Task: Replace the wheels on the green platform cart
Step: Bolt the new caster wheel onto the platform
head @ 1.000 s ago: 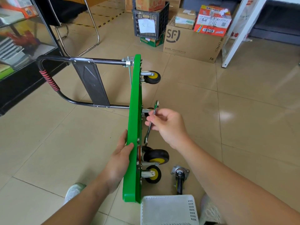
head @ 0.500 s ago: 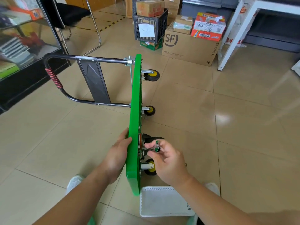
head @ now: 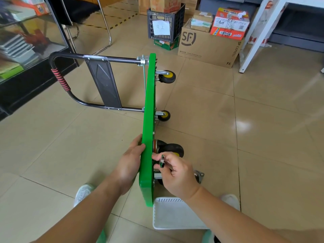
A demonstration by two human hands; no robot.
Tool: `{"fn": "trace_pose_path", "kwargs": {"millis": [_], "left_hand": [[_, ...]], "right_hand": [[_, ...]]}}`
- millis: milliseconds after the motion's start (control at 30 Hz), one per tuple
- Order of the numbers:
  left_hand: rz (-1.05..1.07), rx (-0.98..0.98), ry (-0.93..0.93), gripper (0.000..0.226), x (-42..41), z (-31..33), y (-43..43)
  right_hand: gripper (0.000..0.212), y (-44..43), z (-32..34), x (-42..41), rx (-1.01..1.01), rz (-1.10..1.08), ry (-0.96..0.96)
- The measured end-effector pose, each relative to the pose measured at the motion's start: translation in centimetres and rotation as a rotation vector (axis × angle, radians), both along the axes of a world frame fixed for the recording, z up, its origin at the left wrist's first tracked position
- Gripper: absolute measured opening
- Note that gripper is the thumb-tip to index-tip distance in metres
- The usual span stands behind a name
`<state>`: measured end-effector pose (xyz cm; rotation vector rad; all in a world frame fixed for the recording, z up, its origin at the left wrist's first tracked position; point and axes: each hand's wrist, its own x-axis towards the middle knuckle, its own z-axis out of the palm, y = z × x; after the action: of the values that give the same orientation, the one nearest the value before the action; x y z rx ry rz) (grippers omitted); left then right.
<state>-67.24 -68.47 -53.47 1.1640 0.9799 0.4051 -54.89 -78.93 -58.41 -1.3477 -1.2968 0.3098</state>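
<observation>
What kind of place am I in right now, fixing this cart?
Likely a shop's storeroom or office back area: a tiled floor, courier cartons stacked beside a black plastic crate, and a glass display cabinet holding books at the left.

The green plastic platform cart [head: 149, 106] stands on its long edge on the beige tiled floor [head: 263, 137]. Its black tubular handle [head: 60, 79] lies out to the left. Two yellow-hubbed casters [head: 167, 77] project from its right face at the far end, and a larger black caster [head: 172, 149] is nearer. The left hand [head: 129, 165] grips the deck from the left. The right hand [head: 177, 174], right of the deck, pinches a small metal wrench [head: 162, 163] just before that caster. A white perforated plastic basket [head: 175, 214] lies right of the deck's near end. A brown cardboard box [head: 208, 48] stands behind the cart.
</observation>
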Motion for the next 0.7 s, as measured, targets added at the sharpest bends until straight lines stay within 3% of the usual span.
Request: {"fn": "trace_pose_path", "kwargs": {"millis": [267, 500, 700], "left_hand": [[0.014, 0.050, 0.032, 0.039, 0.9, -0.4, 0.5], [0.002, 0.058, 0.022, 0.040, 0.8, -0.7, 0.4], [0.004, 0.078, 0.022, 0.039, 0.8, -1.0, 0.3]], "right_hand": [[0.039, -0.5, -1.1, -0.3, 0.084, 0.012, 0.005], [0.024, -1.1, -2.0, -0.8, 0.098, -0.044, -0.087], [0.026, -1.4, -1.9, -1.0, 0.113, -0.030, -0.122]]}}
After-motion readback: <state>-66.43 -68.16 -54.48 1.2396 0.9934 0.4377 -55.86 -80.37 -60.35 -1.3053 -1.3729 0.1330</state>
